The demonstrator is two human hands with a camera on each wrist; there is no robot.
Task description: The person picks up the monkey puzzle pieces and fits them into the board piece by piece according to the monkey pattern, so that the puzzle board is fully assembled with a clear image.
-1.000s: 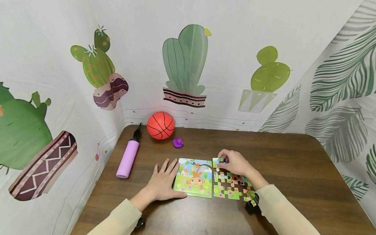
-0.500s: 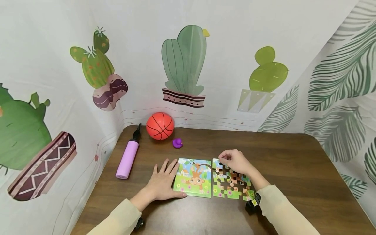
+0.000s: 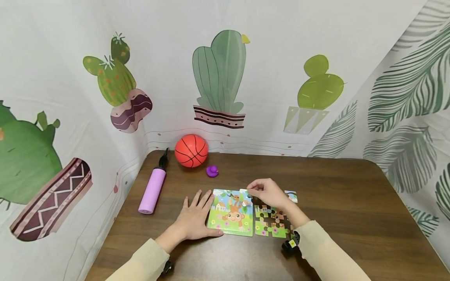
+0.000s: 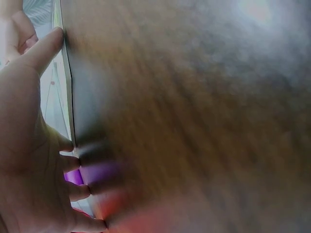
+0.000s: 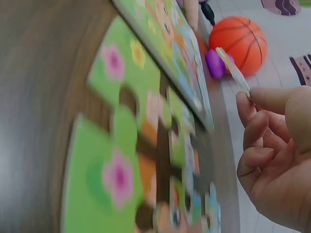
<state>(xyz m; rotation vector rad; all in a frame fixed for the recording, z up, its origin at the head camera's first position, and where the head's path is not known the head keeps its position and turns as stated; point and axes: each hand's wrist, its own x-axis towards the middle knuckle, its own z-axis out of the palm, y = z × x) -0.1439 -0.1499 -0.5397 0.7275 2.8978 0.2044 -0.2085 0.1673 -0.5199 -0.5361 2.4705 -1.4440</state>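
The left hand point(image 3: 195, 221) lies with spread fingers at the left edge of the monkey picture board point(image 3: 230, 216), thumb at its lower left corner. Between thumb and index finger the right hand point(image 3: 270, 193) pinches a puzzle piece point(image 3: 244, 192), held over the board's upper right corner. In the right wrist view that piece point(image 5: 234, 72) is raised, seen nearly edge-on, clear of the board point(image 5: 167, 43). Loose puzzle pieces point(image 3: 279, 232) lie right of the board, partly hidden under the right hand and forearm.
A red ball point(image 3: 191, 151) and a purple duck point(image 3: 212, 171) stand behind the board. A pink pump point(image 3: 152, 190) with a black end lies at the left on the brown table point(image 3: 334, 187). A patterned cloth hangs behind.
The right hand has picked up a piece from the upper left of the loose pieces and moved left with it over the board. The left hand has stayed put.
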